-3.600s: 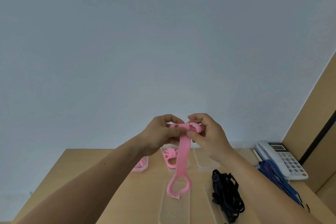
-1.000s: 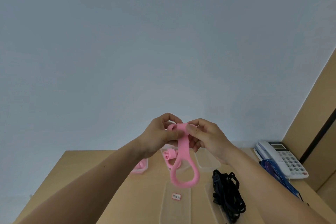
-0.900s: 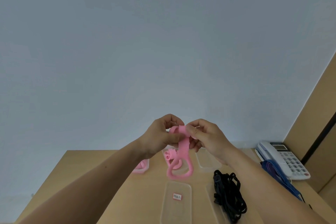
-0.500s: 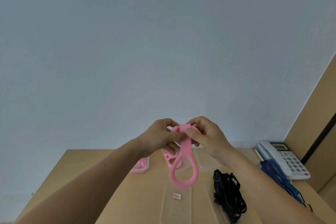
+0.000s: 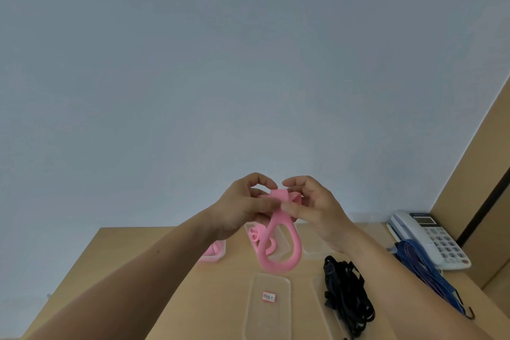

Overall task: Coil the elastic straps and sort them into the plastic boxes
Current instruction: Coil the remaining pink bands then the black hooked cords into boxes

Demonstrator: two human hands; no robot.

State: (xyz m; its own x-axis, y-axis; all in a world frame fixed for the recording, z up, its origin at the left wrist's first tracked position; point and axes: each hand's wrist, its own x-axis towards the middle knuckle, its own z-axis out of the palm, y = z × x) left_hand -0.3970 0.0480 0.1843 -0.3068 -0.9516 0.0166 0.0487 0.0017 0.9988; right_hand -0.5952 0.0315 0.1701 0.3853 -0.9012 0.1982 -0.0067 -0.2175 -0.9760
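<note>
Left hand (image 5: 240, 211) and right hand (image 5: 320, 210) pinch the strap (image 5: 278, 265) above the table (image 5: 132, 270) — its hanging loop shorter than seconds ago, more coiled at the fingers (image 5: 296, 211). Black straps (image 5: 347, 295), boxes (image 5: 270, 323), a phone (image 5: 430, 237) — plain wall (image 5: 248, 63) behind.

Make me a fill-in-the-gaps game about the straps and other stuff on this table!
The left hand and right hand both pinch a strap coloured ____.
The tangled straps beside the labelled clear plastic piece are ____.
The blue straps lie beside a white ____ with number keys.
Missing words: pink; black; telephone.
</note>
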